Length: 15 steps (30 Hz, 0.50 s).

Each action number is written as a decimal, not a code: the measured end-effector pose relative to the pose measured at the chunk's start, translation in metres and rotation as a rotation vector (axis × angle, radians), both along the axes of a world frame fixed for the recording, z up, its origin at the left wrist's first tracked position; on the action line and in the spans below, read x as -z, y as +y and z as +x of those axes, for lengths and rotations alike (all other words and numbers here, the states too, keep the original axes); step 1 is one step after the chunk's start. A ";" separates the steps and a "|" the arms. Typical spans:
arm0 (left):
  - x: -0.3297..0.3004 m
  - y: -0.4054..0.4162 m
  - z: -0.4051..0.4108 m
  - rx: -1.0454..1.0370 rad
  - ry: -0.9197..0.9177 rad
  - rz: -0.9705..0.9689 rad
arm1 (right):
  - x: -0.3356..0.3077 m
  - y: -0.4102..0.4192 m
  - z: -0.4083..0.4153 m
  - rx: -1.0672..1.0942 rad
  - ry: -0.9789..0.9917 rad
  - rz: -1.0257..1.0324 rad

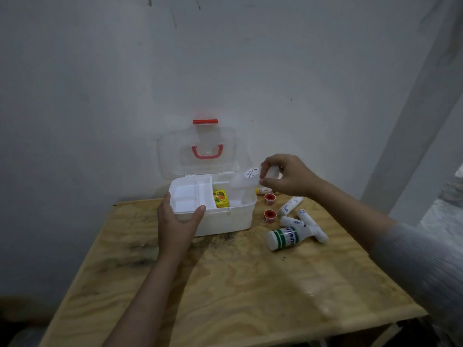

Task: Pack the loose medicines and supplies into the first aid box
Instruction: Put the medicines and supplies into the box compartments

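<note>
The white first aid box [234, 221] stands open on the wooden table, its clear lid [196, 149] with red handle leaning against the wall. A white divided tray [190, 197] sits in its left half, and a yellow carton [221, 199] lies inside beside the tray. My left hand [179, 221] grips the box's front left corner. My right hand [288, 175] holds a white plastic bottle [246, 180] tilted above the box's right side. Right of the box lie two red-capped rolls [269, 198], several white wrapped rolls [290, 205] and a green-striped white bottle [283, 237].
A small yellow-labelled item [263, 190] lies behind the box's right corner, partly hidden by my right hand. The plywood table [225, 284] ends at a near edge and a right edge. A white wall stands directly behind the box, a white post at the right.
</note>
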<state>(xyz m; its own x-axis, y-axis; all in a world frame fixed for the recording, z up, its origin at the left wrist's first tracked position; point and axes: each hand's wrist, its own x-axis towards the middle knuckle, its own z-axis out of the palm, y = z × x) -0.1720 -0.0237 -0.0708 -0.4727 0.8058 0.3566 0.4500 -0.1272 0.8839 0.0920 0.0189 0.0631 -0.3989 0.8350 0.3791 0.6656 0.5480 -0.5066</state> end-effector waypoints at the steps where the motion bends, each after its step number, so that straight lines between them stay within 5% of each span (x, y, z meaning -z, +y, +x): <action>1: 0.000 0.000 0.000 -0.001 -0.001 -0.004 | 0.000 0.006 -0.011 -0.025 -0.033 -0.022; 15: -0.004 -0.004 0.004 0.007 -0.036 -0.021 | 0.042 0.060 -0.083 -0.097 -0.470 -0.262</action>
<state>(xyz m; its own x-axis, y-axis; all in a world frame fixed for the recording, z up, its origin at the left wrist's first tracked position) -0.1680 -0.0276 -0.0671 -0.4792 0.8161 0.3231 0.4175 -0.1118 0.9018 0.0091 0.0786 0.0210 -0.5552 0.8284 -0.0740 0.8058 0.5137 -0.2946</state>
